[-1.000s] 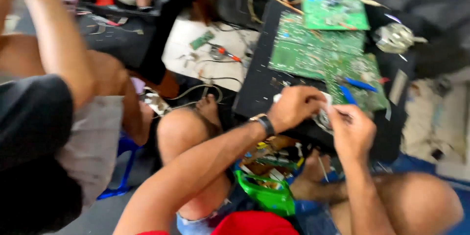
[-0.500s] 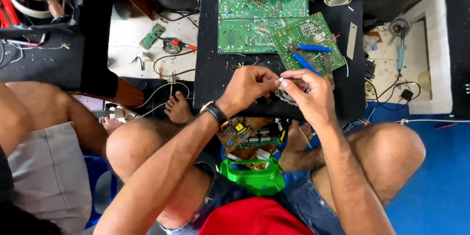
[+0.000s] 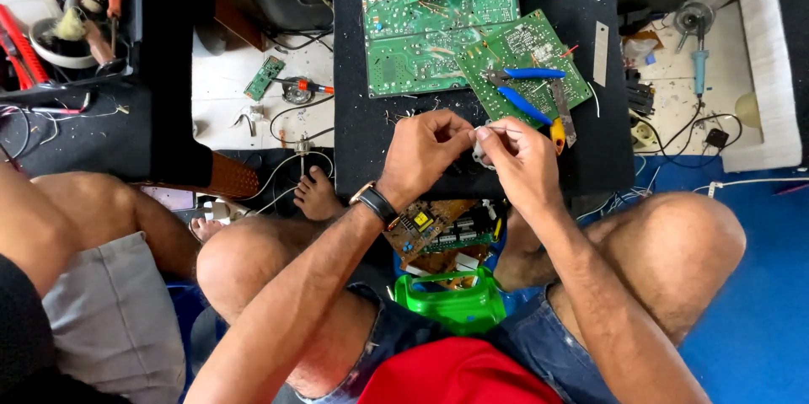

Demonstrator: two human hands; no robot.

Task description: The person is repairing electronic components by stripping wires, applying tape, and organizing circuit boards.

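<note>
While both hands meet over the black table (image 3: 362, 130), the left hand (image 3: 425, 155) and the right hand (image 3: 518, 160) pinch a small pale part (image 3: 480, 149) between them, fingers (image 3: 459, 128) curled in tight and narrow around it. What the part is, I cannot tell; it is mostly hidden by the fingertips. A thin wire (image 3: 506, 127) shows just at the right hand's thumb and forefinger, and it looks held there. On the left wrist sits a dark watch (image 3: 377, 202).

Just beyond the fingers, blue-handled pliers (image 3: 518, 88) lie across a green circuit board (image 3: 522, 63), and right beside the right hand's knuckles rests a yellow-handled tool (image 3: 558, 130). Further out from the fingers, more green boards (image 3: 438, 37) overlap one another. Off past the right hand, well apart, a blue soldering iron (image 3: 701, 63) lies on a white surface.

Under the wrists, nearer the body, another board (image 3: 425, 231) with a yellow component sits between the crossed legs, and a green plastic piece (image 3: 451, 307) lies closer still. Away to the left of the left hand, another person's bare knee (image 3: 50, 219) and grey shorts (image 3: 109, 320) come into view.
</note>
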